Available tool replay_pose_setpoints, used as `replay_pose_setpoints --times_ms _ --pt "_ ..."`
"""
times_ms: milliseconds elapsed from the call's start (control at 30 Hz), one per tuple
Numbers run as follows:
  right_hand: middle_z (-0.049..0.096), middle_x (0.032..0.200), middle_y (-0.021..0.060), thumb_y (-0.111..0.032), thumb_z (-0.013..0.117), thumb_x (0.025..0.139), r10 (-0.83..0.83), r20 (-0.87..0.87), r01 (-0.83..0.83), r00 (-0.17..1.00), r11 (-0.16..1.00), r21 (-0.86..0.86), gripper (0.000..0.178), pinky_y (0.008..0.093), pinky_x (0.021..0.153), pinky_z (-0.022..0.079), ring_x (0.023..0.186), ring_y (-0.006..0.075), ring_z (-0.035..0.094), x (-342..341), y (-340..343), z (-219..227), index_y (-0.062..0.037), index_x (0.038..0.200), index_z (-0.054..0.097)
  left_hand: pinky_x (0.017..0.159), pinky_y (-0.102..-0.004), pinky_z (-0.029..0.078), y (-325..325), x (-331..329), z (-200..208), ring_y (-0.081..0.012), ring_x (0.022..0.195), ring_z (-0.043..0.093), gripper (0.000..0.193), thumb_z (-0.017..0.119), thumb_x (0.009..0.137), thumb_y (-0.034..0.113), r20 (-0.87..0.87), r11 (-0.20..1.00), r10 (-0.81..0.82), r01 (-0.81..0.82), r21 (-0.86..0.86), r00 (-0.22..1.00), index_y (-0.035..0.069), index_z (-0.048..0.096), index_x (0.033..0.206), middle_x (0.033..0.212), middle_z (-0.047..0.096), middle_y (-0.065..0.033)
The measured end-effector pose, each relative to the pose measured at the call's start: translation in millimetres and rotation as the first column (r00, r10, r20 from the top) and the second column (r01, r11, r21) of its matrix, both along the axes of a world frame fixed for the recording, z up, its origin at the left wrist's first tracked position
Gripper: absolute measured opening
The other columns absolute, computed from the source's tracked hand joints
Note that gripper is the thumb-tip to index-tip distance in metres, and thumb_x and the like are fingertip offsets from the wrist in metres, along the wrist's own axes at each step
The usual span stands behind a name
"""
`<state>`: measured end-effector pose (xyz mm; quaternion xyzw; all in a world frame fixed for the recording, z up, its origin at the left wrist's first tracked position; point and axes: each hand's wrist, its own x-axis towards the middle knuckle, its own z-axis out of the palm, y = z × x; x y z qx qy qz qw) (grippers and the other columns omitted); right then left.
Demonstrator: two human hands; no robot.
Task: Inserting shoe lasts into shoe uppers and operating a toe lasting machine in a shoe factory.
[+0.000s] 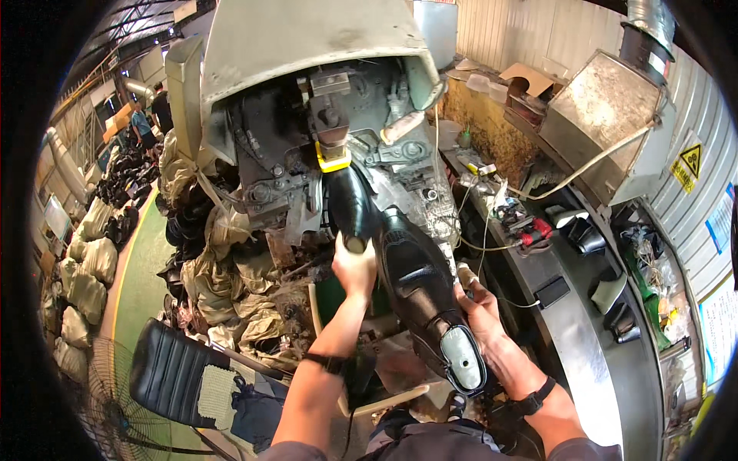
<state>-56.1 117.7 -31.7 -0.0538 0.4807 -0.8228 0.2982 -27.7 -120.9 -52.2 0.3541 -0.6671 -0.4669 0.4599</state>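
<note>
A black shoe upper (pixel 350 201) sits in the machine (pixel 269 100), its far end under a yellow-edged pad (pixel 334 157). My left hand (pixel 355 267) is closed around the near end of this upper. Just to its right, a second black shoe upper (pixel 417 269) lies at a slant, stretched over a last whose pale top (pixel 462 358) shows at the near end. My right hand (pixel 478 307) grips that shoe along its right side. The two shoes are close beside each other, and their undersides are hidden.
On the right runs a metal bench (pixel 565 323) holding a red tool (pixel 536 233), a black phone-like box (pixel 552 291) and several shoe parts. A black chair (pixel 173 371) and a wire fan (pixel 115 407) stand at the left, near piled sacks (pixel 211 288). People work far off.
</note>
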Motion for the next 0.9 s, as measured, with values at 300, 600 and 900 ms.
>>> replay_pose_setpoints --times_ms 300,600,900 --pt "0.068 0.095 0.0047 -0.01 0.069 0.092 0.102 0.16 -0.103 0.982 0.995 -0.004 0.027 0.0287 0.069 0.054 0.083 0.0148 0.065 -9 -88 -7 -0.0057 0.117 0.062 0.104 -0.036 0.042 -46 138 -71 -0.0257 0.123 0.056 0.06 0.067 0.091 0.026 0.084 0.877 -0.429 0.391 0.28 0.9 -0.003 0.047 0.141 0.135 0.058 -0.0166" --pt "0.064 0.099 0.0027 -0.011 0.071 0.091 0.104 0.394 -0.068 0.913 0.992 -0.104 0.032 0.0328 0.066 0.055 0.083 0.0143 0.063 -41 -171 -43 -0.0146 0.12 0.059 0.097 -0.0377 0.049 -36 55 0 -0.023 0.113 0.059 0.043 0.056 0.097 0.008 -0.675 0.613 -0.112 0.586 0.53 0.729 0.007 0.049 0.14 0.13 0.059 -0.0075" --pt "0.064 0.095 0.0051 -0.015 0.069 0.093 0.183 0.365 -0.157 0.913 0.983 -0.1 0.03 0.0371 0.068 0.058 0.081 0.0195 0.066 -62 -193 -53 -0.0117 0.117 0.052 0.099 -0.0427 0.046 -72 28 -18 -0.0281 0.111 0.061 0.036 0.05 0.099 0.029 -0.608 0.358 -0.063 0.586 0.726 0.791 0.007 0.059 0.127 0.123 0.064 -0.0097"
